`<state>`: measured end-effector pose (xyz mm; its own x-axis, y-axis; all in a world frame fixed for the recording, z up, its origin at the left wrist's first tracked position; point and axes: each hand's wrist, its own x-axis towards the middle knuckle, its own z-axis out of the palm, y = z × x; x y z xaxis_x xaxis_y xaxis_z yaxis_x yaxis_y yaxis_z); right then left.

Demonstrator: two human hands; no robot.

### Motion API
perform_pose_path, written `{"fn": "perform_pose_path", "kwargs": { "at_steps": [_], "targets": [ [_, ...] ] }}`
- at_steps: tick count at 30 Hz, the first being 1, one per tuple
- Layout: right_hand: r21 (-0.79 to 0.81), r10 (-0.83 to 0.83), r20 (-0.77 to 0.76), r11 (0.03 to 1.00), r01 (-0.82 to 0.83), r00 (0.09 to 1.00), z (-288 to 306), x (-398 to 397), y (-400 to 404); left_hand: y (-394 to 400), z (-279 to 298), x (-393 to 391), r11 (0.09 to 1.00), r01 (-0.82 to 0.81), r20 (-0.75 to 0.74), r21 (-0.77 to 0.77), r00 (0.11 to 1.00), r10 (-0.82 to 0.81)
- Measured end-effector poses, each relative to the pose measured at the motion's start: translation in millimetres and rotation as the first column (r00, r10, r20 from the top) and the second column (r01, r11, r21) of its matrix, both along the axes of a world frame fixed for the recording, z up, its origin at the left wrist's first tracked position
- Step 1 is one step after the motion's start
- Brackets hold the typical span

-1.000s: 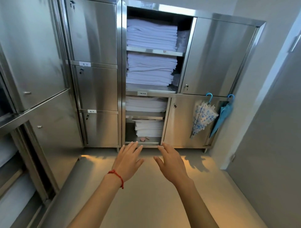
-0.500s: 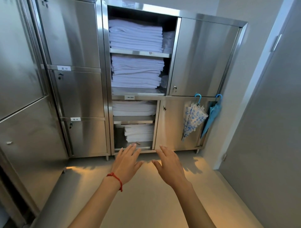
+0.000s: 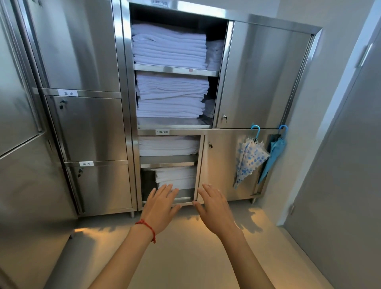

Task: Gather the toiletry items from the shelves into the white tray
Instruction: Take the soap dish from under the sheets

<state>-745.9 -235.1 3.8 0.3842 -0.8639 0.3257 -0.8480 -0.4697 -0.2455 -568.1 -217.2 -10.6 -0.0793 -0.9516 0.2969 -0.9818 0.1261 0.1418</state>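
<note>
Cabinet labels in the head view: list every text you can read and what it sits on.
"面巾": upper left label, on the rail above the middle left door.
Lower left label: two characters, too blurred.
Centre label, on the rail between open compartments: too small.
Top label: blurred.

Folded towels [image 3: 170, 49], hanging umbrellas [image 3: 250, 159]

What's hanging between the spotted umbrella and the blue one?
Nothing: only bare steel cabinet door shows between the spotted umbrella and the blue umbrella in the head view.
</note>
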Motion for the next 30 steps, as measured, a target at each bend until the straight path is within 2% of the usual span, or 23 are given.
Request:
{"fn": "perform_pose_path", "kwargs": {
  "at_steps": [17,30],
  "targets": [
    [0.014,-0.002,0.04,1.0,0.001,0.999,-14.9,32.3,-120.9,-125.0,-13.6,34.2,1.0,-0.005,-0.005,0.011,1.0,0.005],
    [0.012,0.054,0.024,0.998,-0.054,0.998,-18.8,15.2,-284.2,-271.0,-15.4,14.5,0.996,-0.084,-0.018,0.007,0.996,0.084]
  ]
}}
